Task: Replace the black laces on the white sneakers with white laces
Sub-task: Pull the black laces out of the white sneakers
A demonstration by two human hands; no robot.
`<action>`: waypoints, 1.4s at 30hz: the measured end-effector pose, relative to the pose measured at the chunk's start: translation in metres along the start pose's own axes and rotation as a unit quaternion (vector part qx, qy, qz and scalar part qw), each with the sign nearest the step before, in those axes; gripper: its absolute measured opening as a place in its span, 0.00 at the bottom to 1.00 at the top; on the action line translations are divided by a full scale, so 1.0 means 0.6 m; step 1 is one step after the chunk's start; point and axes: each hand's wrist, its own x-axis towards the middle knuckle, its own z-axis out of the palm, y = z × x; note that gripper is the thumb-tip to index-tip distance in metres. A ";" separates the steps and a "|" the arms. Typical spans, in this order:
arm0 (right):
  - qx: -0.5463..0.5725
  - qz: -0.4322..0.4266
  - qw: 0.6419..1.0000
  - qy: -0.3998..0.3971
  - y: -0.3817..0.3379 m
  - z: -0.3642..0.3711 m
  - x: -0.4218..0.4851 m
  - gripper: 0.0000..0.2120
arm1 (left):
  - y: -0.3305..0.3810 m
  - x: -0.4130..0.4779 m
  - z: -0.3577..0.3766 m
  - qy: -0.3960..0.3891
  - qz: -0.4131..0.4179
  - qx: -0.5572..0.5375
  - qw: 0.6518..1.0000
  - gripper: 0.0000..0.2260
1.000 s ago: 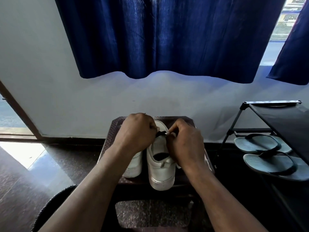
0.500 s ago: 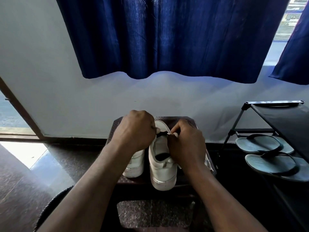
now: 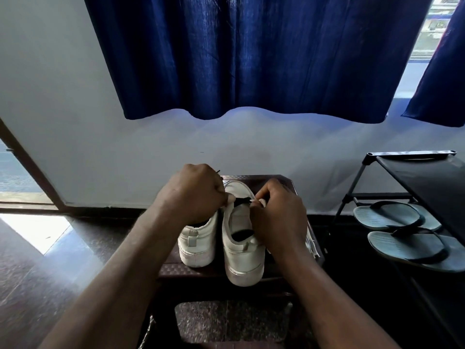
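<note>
Low in the middle of the frame, a pair of white sneakers stands on a small dark brown desk (image 3: 186, 272), heels toward the camera. The larger-looking sneaker (image 3: 242, 258) sits just right of centre, and the second sneaker (image 3: 198, 245) stands just beside it on its left in the picture, partly under a forearm.

Both hands meet over the front part of the larger-looking sneaker. The left hand (image 3: 193, 195) is curled into a loose fist, its thumb and fingers (image 3: 230, 197) pinching one side of the black lace (image 3: 242, 200). A thin dark end of lace pokes out above its knuckles. The right hand (image 3: 279, 217) is curled too, thumb and forefinger pressed together on the other side of the same lace. The short black stretch runs across the shoe between the two pinches (how many eyelets it passes through is hidden by the hands).

At the right edge of the desk, behind the right wrist, lies something pale and thin; it is too hidden to tell what it is.

A deep blue curtain (image 3: 251, 54) fills the upper middle of the frame over a pale wall (image 3: 63, 96). At the right edge stands a black shoe rack (image 3: 427, 177) with grey flip-flops (image 3: 392, 215) on its lower shelf. The dark speckled floor (image 3: 37, 273) spreads across the lower left
</note>
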 end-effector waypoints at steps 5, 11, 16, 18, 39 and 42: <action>-0.005 0.001 1.000 0.006 0.000 0.001 0.000 0.04 | 0.027 -0.013 0.008 0.011 0.048 -0.450 0.892 0.11; 0.001 0.002 1.000 0.005 0.002 0.005 0.001 0.04 | 0.008 -0.001 0.008 0.105 -0.048 -0.665 0.738 0.14; 0.000 -0.030 1.000 0.008 0.005 0.007 0.003 0.04 | 0.019 -0.006 0.056 0.095 0.034 -0.130 0.986 0.16; -0.001 -0.034 0.999 0.015 0.006 0.006 0.003 0.04 | 0.027 -0.009 0.066 0.081 0.060 -0.033 0.994 0.18; -0.002 -0.036 0.999 0.023 0.007 0.011 0.002 0.04 | 0.027 -0.008 0.071 0.101 0.031 -0.021 0.994 0.15; 0.003 -0.026 1.000 0.015 0.009 0.011 0.003 0.04 | 0.034 -0.009 0.076 0.105 0.053 0.077 0.990 0.11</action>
